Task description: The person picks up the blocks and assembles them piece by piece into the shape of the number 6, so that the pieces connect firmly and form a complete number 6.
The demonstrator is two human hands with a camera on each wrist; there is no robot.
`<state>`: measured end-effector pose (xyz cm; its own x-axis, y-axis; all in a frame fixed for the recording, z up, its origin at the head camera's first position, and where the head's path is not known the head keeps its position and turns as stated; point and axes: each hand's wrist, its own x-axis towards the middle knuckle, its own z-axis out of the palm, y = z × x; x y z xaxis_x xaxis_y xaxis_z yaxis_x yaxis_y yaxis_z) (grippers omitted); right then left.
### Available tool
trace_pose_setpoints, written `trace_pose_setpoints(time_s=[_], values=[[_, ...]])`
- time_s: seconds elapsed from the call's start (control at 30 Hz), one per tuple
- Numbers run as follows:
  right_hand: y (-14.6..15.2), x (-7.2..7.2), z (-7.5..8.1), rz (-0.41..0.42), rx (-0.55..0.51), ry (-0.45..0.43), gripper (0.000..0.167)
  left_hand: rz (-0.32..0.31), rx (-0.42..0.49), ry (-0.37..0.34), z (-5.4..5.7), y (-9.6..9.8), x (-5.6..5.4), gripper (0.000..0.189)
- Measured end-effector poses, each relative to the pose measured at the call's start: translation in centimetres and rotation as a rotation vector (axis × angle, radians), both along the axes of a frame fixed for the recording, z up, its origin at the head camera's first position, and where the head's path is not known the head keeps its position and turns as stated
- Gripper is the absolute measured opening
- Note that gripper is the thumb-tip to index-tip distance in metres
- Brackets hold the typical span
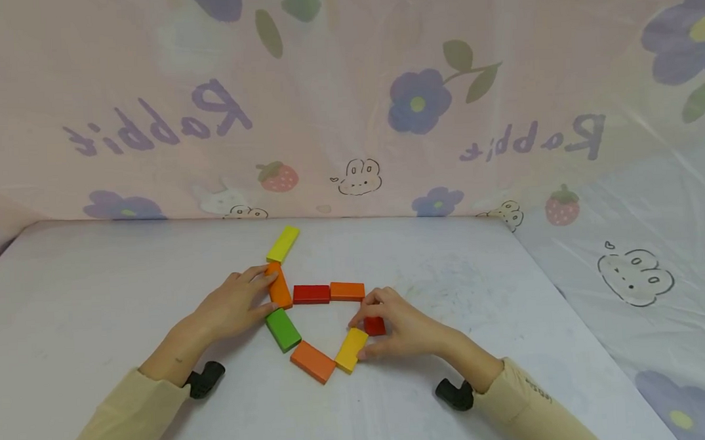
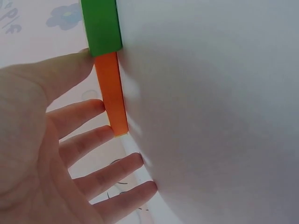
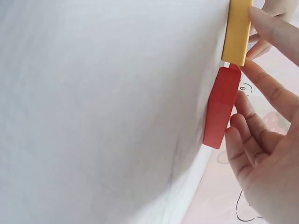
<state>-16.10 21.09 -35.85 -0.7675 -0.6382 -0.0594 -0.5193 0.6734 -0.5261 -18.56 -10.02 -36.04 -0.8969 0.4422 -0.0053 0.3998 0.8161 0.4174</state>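
Note:
In the head view, my left hand [image 1: 229,307] lies over the left side of a ring of wooden blocks, fingers fairly straight. Its fingertips touch an orange block [image 1: 281,289]; the thumb tip is at the near end, where a green block [image 1: 283,330] meets it. My right hand [image 1: 401,323] pinches a yellow block [image 1: 351,351] between thumb and index finger. Its other fingertips rest along a red block [image 3: 219,107], partly hidden from the head view by the hand. An orange block [image 1: 313,362] lies between the green and yellow ones, at the near side.
Across the ring's far side run another red block [image 1: 311,294] and another orange block [image 1: 347,292], end to end. A bright yellow block [image 1: 283,244] extends away from the far left corner. All lie on a white tabletop [image 1: 479,273], with patterned cloth [image 1: 324,116] behind.

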Motion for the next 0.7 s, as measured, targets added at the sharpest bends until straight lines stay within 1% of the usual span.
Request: trace_pose_setpoints(time_s=[0.43,0.57,0.6,0.7], values=[[0.01,0.25,0.05,-0.009,0.000,0.009,0.031,-0.004,0.005,0.003,-0.18,-0.11,-0.14,0.055],[0.10,0.24,0.09,-0.008,-0.020,0.023,0.031,-0.007,0.006,0.011,-0.27,-0.17,-0.18,0.055],[0.14,0.20,0.06,-0.012,-0.032,0.039,0.031,-0.007,0.007,0.011,-0.27,-0.18,-0.16,0.055],[0.21,-0.09,0.01,-0.083,-0.079,0.074,0.032,-0.009,0.010,0.010,-0.24,-0.18,-0.13,0.055]])
